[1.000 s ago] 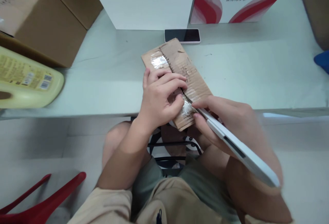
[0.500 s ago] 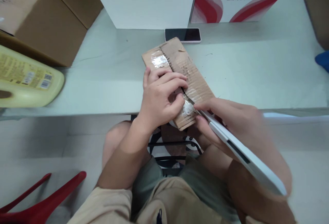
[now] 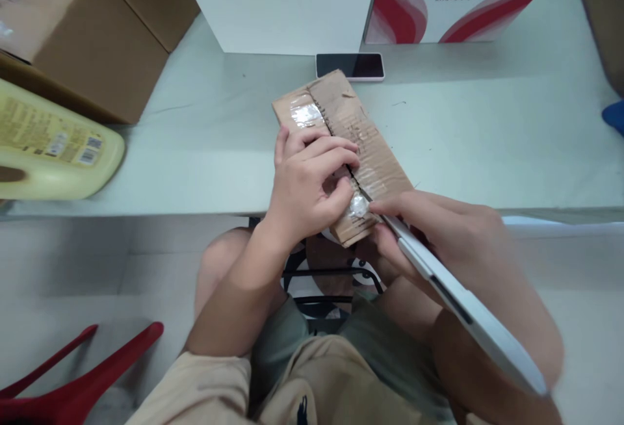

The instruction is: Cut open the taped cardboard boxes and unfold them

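Small box: a taped brown cardboard box (image 3: 380, 158) in the middle of the frame, aslant, its far part over the table (image 3: 487, 132) and its lower end jutting past the near edge (what it holds is hidden).
Left hand: laid over the small box, fingers and thumb bent against its top near the dark seam; whether it is clamped round a side, I cannot tell (image 3: 307, 184).
Right hand: closed on a white cutter (image 3: 439, 282), thumb and finger (image 3: 377, 207) pinched near its front end.
Cutter: slanting from the lower right up to the box, its narrow tip at the seam beside shiny tape (image 3: 358, 204).
Phone: lying dark-faced at upper center (image 3: 361, 66), just beyond the small box.
Big boxes: brown cardboard at upper left (image 3: 107, 41), a plain white box at the top (image 3: 287, 9), a red-and-white one at upper right (image 3: 400, 12) (insides out of sight).
Bottle: pale yellow, labeled, lying at the left edge (image 3: 104, 168) (its fill, I cannot tell).
Floor: red legs at lower left (image 3: 121, 360).
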